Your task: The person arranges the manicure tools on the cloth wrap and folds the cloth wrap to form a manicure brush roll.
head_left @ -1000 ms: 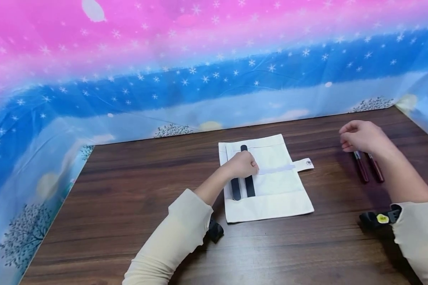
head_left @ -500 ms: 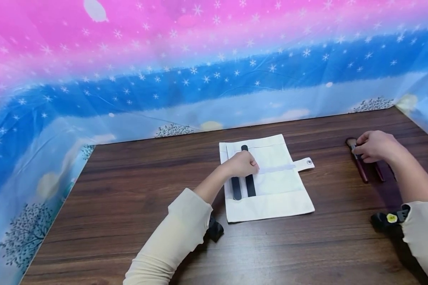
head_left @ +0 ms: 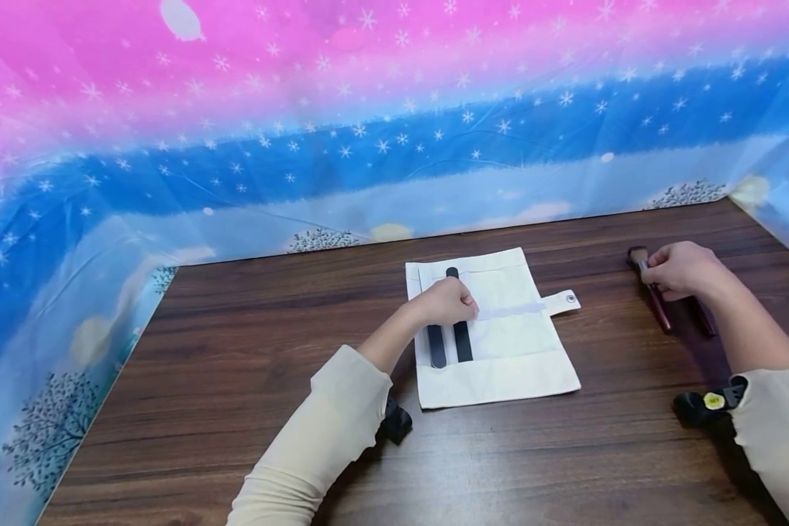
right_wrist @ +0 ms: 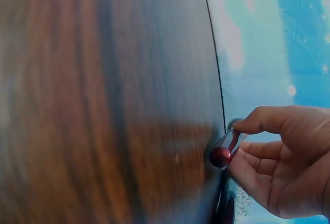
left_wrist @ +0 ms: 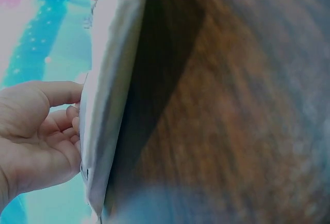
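An opened white cloth pouch (head_left: 509, 376) lies on the table, with two flat black strips like nail files, one at the left (head_left: 437, 347) and one beside it (head_left: 463, 342), in its pockets. Over it, my left hand (head_left: 443, 301) has curled fingers and pinches the inner pocket's edge; the left wrist view shows thumb and fingertips against the pouch (left_wrist: 116, 64). At the right, my right hand (head_left: 687, 270) pinches a makeup brush (head_left: 659, 310) near its bristles, the dark red handle slanting down toward me. A second dark red handle (head_left: 705, 319) lies partly behind that hand.
The pouch's snap tab (head_left: 559, 302) points right, toward the brushes. Dark wood table (head_left: 237, 380) spreads all round, ending at a printed snowflake cloth (head_left: 342, 175) along the back and sides. Each forearm carries a black wrist camera, such as the right one (head_left: 697, 405).
My right hand has come down onto a brush, taken hold of it and shifted it slightly left. The left hand has stayed at the pouch.
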The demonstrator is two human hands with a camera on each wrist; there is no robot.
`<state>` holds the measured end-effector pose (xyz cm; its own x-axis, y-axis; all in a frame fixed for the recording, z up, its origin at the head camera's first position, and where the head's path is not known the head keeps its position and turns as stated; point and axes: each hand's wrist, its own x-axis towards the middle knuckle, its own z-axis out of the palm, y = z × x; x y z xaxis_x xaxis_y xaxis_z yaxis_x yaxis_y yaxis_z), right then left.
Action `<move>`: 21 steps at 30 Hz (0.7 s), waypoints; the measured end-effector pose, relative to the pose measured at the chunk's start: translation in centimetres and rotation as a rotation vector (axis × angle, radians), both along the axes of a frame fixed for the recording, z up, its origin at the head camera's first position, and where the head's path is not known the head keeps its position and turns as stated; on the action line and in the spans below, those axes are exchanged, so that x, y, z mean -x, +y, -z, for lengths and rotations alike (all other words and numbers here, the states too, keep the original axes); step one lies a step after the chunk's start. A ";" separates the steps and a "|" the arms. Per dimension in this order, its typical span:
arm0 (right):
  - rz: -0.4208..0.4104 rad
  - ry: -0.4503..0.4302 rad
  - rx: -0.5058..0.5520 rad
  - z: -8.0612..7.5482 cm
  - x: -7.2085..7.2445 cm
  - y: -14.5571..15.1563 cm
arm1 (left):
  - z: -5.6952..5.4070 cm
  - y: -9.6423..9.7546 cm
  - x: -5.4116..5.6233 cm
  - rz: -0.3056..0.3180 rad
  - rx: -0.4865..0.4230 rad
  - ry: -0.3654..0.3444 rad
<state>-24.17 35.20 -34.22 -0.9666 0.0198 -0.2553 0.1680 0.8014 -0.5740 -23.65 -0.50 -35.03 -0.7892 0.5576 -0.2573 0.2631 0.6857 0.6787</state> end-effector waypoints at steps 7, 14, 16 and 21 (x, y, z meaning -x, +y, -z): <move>0.015 0.153 0.064 -1.1 0.1 -3.0 | 0.1 -0.1 0.0 0.007 -0.005 0.005; 0.049 0.232 0.350 -2.2 0.5 -8.0 | 0.0 -0.1 0.0 0.016 -0.007 0.013; 0.059 0.244 0.447 -2.3 0.6 -9.5 | -0.1 -0.1 0.0 0.017 -0.007 0.017; 0.053 0.248 0.627 -2.2 1.0 -13.2 | -0.1 -0.2 0.0 0.019 -0.005 0.019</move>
<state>-25.20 21.96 -32.05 -0.9999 -0.0109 -0.0049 0.0015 0.2989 -0.9543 -23.62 -0.68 -34.94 -0.7829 0.5741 -0.2397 0.2890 0.6768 0.6770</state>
